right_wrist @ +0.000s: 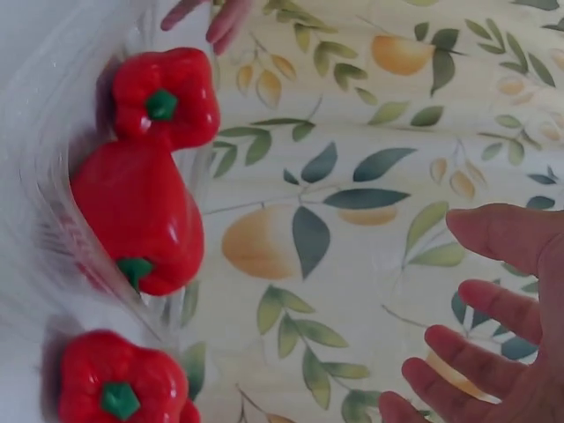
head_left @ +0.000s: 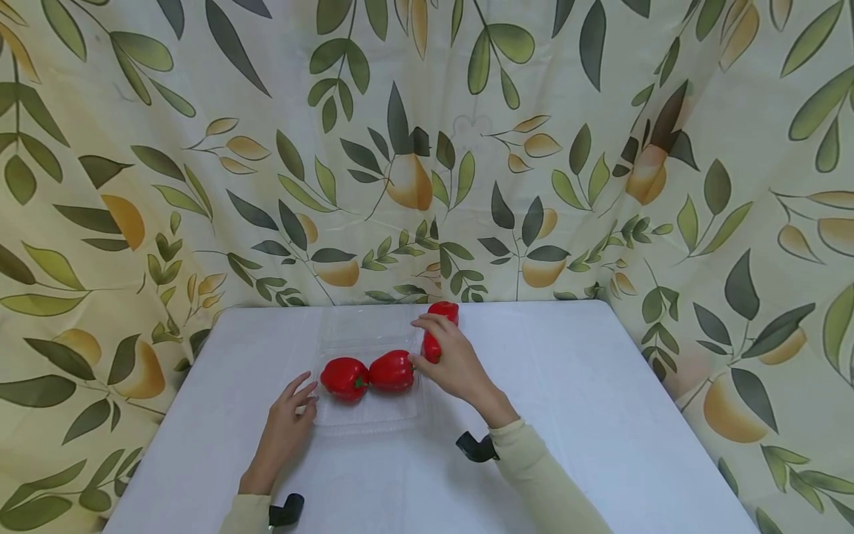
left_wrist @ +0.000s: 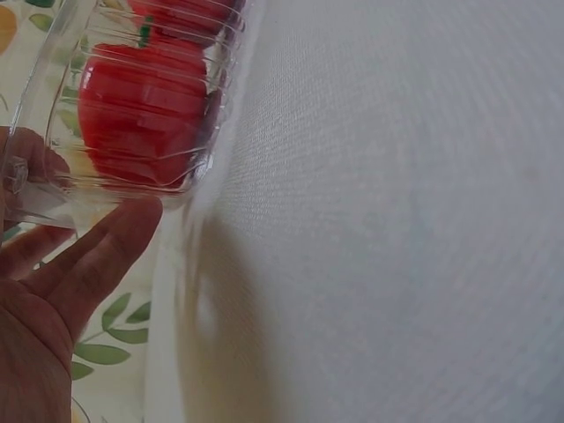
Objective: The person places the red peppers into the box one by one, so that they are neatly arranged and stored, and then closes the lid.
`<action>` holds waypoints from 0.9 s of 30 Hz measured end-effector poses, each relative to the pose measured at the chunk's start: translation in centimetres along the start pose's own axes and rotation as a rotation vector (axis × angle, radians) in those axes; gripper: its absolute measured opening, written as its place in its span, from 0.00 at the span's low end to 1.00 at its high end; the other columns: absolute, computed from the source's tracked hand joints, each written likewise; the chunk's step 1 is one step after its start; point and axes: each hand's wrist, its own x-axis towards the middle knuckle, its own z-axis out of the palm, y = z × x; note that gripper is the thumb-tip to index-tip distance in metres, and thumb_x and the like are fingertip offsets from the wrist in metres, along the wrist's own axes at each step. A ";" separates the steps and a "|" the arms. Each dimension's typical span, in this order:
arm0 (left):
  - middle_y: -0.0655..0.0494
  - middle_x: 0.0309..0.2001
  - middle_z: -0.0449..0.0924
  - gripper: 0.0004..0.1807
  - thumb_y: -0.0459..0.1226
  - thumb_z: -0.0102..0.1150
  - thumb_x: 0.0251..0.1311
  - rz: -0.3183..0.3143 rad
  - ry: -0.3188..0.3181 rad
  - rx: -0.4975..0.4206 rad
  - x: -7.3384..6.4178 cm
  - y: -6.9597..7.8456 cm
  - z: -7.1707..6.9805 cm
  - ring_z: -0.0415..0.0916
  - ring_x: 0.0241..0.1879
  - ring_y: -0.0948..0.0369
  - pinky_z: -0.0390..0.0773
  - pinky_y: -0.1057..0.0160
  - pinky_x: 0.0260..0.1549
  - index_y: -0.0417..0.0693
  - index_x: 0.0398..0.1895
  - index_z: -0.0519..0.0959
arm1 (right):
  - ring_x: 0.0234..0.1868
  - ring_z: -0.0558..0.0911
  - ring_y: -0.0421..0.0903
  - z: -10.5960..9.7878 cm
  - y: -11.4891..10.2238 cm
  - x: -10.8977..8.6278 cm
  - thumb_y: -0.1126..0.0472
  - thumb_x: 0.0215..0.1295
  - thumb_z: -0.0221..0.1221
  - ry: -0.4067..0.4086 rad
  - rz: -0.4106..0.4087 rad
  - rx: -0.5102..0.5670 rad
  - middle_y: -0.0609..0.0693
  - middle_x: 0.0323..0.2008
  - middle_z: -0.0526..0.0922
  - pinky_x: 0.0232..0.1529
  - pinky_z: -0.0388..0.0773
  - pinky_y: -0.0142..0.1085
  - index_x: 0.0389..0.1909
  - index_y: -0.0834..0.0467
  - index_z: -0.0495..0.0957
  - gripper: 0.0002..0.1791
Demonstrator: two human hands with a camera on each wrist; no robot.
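Two red bell peppers, a left one (head_left: 344, 380) and a right one (head_left: 391, 370), lie side by side in a clear plastic container (head_left: 373, 415). Its lid (head_left: 363, 325) is folded back towards the curtain. At the container's left end is my left hand (head_left: 285, 430), its loosely extended fingers (left_wrist: 132, 225) right at the end wall. My right hand (head_left: 460, 367) hovers by the right end with nothing held, its fingers spread apart in the right wrist view. Past that hand, outside the container, sit a nearer red pepper (head_left: 431, 348), partly hidden, and a farther one (head_left: 443, 310).
A white cloth (head_left: 567, 386) covers the table, whose far edge meets a curtain (head_left: 467, 185) printed with leaves and fruit. Dark wrist-worn pieces, a left (head_left: 288, 510) and a right (head_left: 476, 447), stick out near the cuffs.
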 end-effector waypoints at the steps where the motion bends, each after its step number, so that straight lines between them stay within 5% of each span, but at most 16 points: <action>1: 0.43 0.68 0.69 0.20 0.28 0.57 0.62 0.000 0.001 0.000 0.0 0.0 0.0 0.84 0.48 0.49 0.86 0.54 0.44 0.35 0.58 0.78 | 0.65 0.72 0.53 -0.3 0.0 0.0 0.58 0.54 0.70 0.004 -0.005 0.002 0.51 0.65 0.72 0.53 0.84 0.50 0.63 0.51 0.73 0.33; 16: 0.44 0.67 0.70 0.20 0.28 0.59 0.61 0.017 0.031 -0.008 -0.2 -0.1 0.1 0.84 0.46 0.50 0.86 0.55 0.43 0.35 0.58 0.78 | 0.66 0.73 0.53 -3.4 2.9 0.4 0.57 0.59 0.67 0.076 -0.032 0.071 0.51 0.64 0.73 0.58 0.81 0.52 0.64 0.53 0.72 0.30; 27: 0.46 0.68 0.69 0.20 0.30 0.58 0.63 -0.003 0.002 -0.025 -0.2 -0.1 0.1 0.84 0.49 0.51 0.85 0.55 0.45 0.37 0.59 0.78 | 0.63 0.74 0.56 -5.2 5.5 0.3 0.59 0.61 0.66 0.110 0.062 0.094 0.55 0.64 0.73 0.58 0.80 0.53 0.64 0.55 0.71 0.29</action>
